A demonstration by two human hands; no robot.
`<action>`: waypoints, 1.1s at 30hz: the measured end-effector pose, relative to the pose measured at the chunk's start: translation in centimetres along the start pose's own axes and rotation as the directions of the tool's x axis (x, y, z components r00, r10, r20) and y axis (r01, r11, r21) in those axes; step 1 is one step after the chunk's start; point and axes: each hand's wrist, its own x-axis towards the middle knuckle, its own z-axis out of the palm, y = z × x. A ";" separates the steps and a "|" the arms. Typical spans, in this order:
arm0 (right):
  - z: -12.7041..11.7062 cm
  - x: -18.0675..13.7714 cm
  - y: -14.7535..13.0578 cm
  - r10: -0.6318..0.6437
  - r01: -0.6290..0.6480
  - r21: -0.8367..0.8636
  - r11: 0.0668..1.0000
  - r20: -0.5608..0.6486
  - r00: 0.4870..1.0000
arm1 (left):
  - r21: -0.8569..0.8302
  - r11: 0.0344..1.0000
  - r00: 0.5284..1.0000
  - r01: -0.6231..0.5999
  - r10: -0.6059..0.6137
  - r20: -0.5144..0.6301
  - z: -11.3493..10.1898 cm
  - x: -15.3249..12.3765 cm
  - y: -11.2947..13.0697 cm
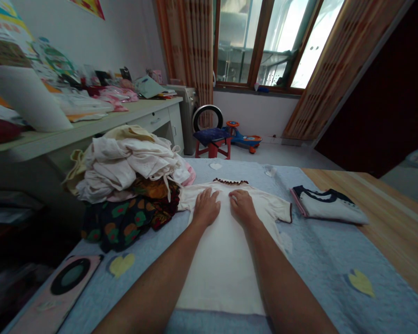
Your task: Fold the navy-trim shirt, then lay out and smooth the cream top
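Observation:
A white short-sleeved shirt (pixel 223 264) with a dark ruffled collar lies spread flat, its collar away from me. On its upper left chest rests my left hand (pixel 206 207), palm down with fingers stretched out. My right hand (pixel 242 205) lies on the upper right chest, its fingers somewhat bent and laid on the cloth; nothing shows in them. The right sleeve with its dark trim lies out to the side. Part of the left sleeve touches a heap of clothes (pixel 132 157), with white pieces above a dark patterned garment (pixel 121 222).
Beneath the shirt is a light blue cloth (pixel 320 269) with heart shapes, over a wooden table (pixel 386 222). Folded clothes (pixel 329 204) sit at the right. A pink phone (pixel 59 297) lies front left. Beyond are a cluttered desk (pixel 132 112), a red stool (pixel 213 147) and a toy car (pixel 245 139).

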 end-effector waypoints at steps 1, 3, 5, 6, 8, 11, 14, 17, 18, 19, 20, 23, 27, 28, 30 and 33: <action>0.1 -0.1 -0.1 -0.004 0.004 -0.010 1.000 0.014 1.000 | 0.001 1.000 1.000 0.000 0.000 -0.005 0.0 0.0 0.0; 0.1 -0.1 -0.4 0.004 -0.003 -0.039 0.999 0.029 1.000 | 0.000 1.000 1.000 -0.003 0.003 -0.016 0.0 0.0 0.0; 0.1 -0.1 -0.6 0.020 -0.017 -0.070 0.997 0.040 0.999 | -0.003 1.000 1.000 -0.007 0.007 -0.023 0.1 0.0 0.0; 0.0 -0.2 -0.7 0.026 -0.021 -0.086 0.996 0.051 0.998 | -0.005 1.000 1.000 -0.009 0.009 -0.026 0.1 0.0 -0.1; -0.1 -0.2 -1.0 0.042 -0.031 -0.126 0.992 0.085 0.995 | -0.010 1.000 1.000 -0.014 0.013 -0.028 0.0 0.0 -0.1; -0.4 -0.4 -1.4 0.112 -0.082 -0.201 0.976 0.146 0.983 | -0.021 1.000 1.000 -0.016 0.016 -0.027 0.0 0.0 -0.1; -0.5 -0.5 -1.6 0.211 -0.156 -0.252 0.955 0.206 0.956 | -0.035 0.999 0.999 -0.020 0.019 -0.031 -0.1 0.0 -0.1; -0.6 -0.4 -1.7 0.269 -0.197 -0.274 0.941 0.255 0.929 | -0.044 0.999 0.999 -0.025 0.024 -0.033 -0.1 0.0 -0.1; -0.6 -0.4 -1.7 0.280 -0.206 -0.279 0.938 0.259 0.924 | -0.045 0.999 0.999 -0.025 0.023 -0.038 -0.1 -0.1 -0.1; -0.5 -0.4 -1.7 0.289 -0.214 -0.283 0.935 0.257 0.922 | -0.046 0.999 0.999 -0.024 0.022 -0.046 -0.2 -0.1 -0.1; -0.5 -0.4 -1.7 0.295 -0.220 -0.285 0.933 0.253 0.922 | -0.046 0.999 0.998 -0.023 0.020 -0.055 -0.2 -0.1 -0.1; -0.3 -0.5 -1.6 0.292 -0.225 -0.279 0.934 0.230 0.928 | -0.047 0.998 0.996 -0.049 0.045 -0.083 -0.2 -0.2 0.0; 0.1 -0.5 -1.1 0.232 -0.198 -0.226 0.954 0.138 0.963 | -0.058 0.984 0.983 -0.168 0.162 -0.087 -0.1 -0.3 0.0; 0.1 -0.5 -0.9 0.209 -0.185 -0.205 0.961 0.104 0.972 | -0.065 0.980 0.980 -0.188 0.183 -0.080 0.0 -0.2 0.0; 0.1 -0.3 -0.7 0.152 -0.146 -0.149 0.978 0.030 0.988 | -0.083 0.976 0.978 -0.202 0.196 -0.067 0.3 -0.1 -0.1; -0.2 0.0 -0.7 0.056 -0.058 -0.049 0.997 -0.031 0.998 | -0.102 0.977 0.981 -0.188 0.182 -0.070 0.6 0.0 -0.3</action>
